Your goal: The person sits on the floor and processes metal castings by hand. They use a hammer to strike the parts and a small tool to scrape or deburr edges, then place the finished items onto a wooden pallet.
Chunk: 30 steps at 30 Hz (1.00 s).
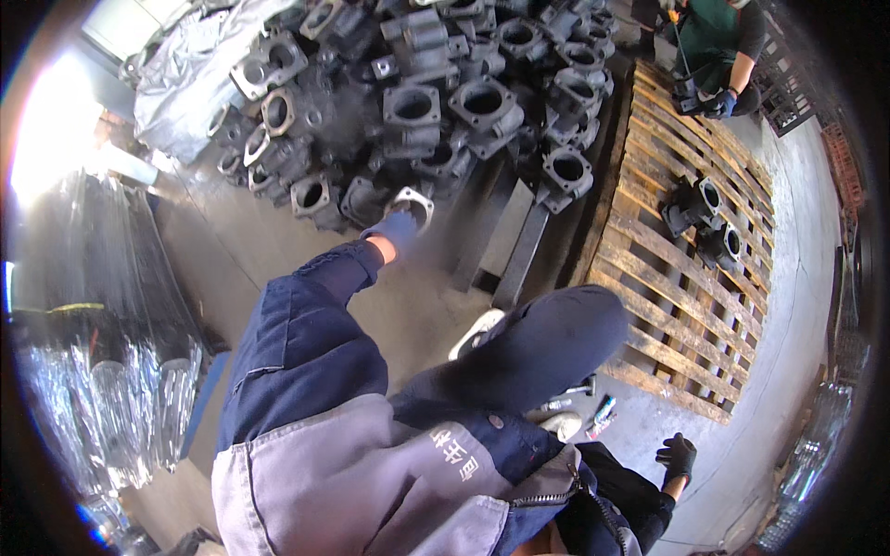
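My left hand [396,228], in a blue glove, reaches forward to the near edge of a big heap of dark metal castings. Its fingers are closed on the flange of one grey metal casting [417,208] with a round bore; the fingertips are partly hidden behind the metal. Other flanged castings [311,195] lie close beside it. Out at the lower right, away from the heap, my right hand [678,456] wears a dark glove. Nothing shows in it, and its fingers are apart.
A slatted wooden pallet [649,306] lies to the right, with a few castings [695,206] on it. At its far end a co-worker [718,46] in green bends over a dark part. Dark metal beams [524,255] stand beside the heap. Clear plastic wrapping [111,398] covers something at left.
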Each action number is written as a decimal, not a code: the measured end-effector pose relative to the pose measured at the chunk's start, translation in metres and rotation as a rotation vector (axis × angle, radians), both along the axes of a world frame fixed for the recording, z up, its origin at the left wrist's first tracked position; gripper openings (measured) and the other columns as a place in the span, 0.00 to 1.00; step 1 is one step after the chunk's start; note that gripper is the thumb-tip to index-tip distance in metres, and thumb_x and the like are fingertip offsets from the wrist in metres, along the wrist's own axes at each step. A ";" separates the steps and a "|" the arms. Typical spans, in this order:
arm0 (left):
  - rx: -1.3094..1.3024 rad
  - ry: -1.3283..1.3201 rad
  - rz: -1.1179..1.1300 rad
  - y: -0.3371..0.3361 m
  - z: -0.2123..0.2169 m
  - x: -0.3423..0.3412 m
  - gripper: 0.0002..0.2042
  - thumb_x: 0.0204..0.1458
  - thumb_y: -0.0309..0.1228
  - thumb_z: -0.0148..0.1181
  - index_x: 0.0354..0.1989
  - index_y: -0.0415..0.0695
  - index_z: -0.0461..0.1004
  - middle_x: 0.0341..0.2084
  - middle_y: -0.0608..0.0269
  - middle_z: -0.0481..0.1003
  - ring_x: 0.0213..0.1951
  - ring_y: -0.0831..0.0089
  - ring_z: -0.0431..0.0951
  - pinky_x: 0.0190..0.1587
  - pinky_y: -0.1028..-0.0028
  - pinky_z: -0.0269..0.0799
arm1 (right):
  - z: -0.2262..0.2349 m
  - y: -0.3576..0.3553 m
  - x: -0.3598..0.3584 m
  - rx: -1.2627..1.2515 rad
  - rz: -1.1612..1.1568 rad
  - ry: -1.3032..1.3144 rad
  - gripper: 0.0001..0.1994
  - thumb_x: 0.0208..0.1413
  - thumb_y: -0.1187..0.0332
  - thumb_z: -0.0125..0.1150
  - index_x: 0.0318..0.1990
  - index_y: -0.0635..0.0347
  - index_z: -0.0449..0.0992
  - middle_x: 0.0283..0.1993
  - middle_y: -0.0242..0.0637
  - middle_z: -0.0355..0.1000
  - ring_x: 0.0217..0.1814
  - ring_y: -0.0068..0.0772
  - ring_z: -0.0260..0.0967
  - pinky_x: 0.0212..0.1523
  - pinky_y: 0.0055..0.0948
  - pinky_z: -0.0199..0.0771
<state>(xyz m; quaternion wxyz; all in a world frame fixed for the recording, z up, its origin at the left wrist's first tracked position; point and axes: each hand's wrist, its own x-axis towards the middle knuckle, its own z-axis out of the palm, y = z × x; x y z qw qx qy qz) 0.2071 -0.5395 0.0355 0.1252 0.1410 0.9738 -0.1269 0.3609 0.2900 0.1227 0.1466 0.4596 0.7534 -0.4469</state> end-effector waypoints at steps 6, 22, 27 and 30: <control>-0.099 0.182 -0.097 -0.076 -0.097 0.014 0.12 0.52 0.31 0.51 0.37 0.42 0.81 0.38 0.52 0.79 0.41 0.60 0.80 0.43 0.64 0.75 | -0.013 -0.040 -0.033 -0.057 0.086 0.090 0.16 0.62 0.61 0.52 0.29 0.67 0.71 0.24 0.44 0.73 0.13 0.42 0.71 0.09 0.37 0.71; 0.118 -0.492 -0.091 0.076 0.170 -0.037 0.11 0.47 0.30 0.59 0.38 0.40 0.79 0.36 0.43 0.77 0.40 0.47 0.78 0.42 0.57 0.73 | 0.042 -0.104 -0.057 0.269 0.479 0.398 0.23 0.63 0.53 0.46 0.31 0.66 0.77 0.24 0.48 0.75 0.23 0.41 0.74 0.29 0.37 0.73; 0.221 -0.474 -0.248 0.178 0.156 -0.057 0.12 0.48 0.31 0.61 0.41 0.40 0.78 0.35 0.40 0.76 0.39 0.46 0.77 0.43 0.57 0.72 | 0.093 -0.167 -0.108 0.463 0.685 0.443 0.20 0.58 0.53 0.53 0.30 0.64 0.76 0.24 0.48 0.74 0.27 0.45 0.75 0.32 0.39 0.71; 0.302 -0.391 -0.321 0.246 0.149 -0.088 0.11 0.46 0.29 0.60 0.40 0.44 0.79 0.36 0.42 0.76 0.42 0.48 0.77 0.45 0.57 0.72 | 0.105 -0.177 -0.111 0.398 0.442 0.441 0.18 0.58 0.55 0.54 0.31 0.64 0.75 0.22 0.42 0.73 0.25 0.35 0.74 0.30 0.33 0.71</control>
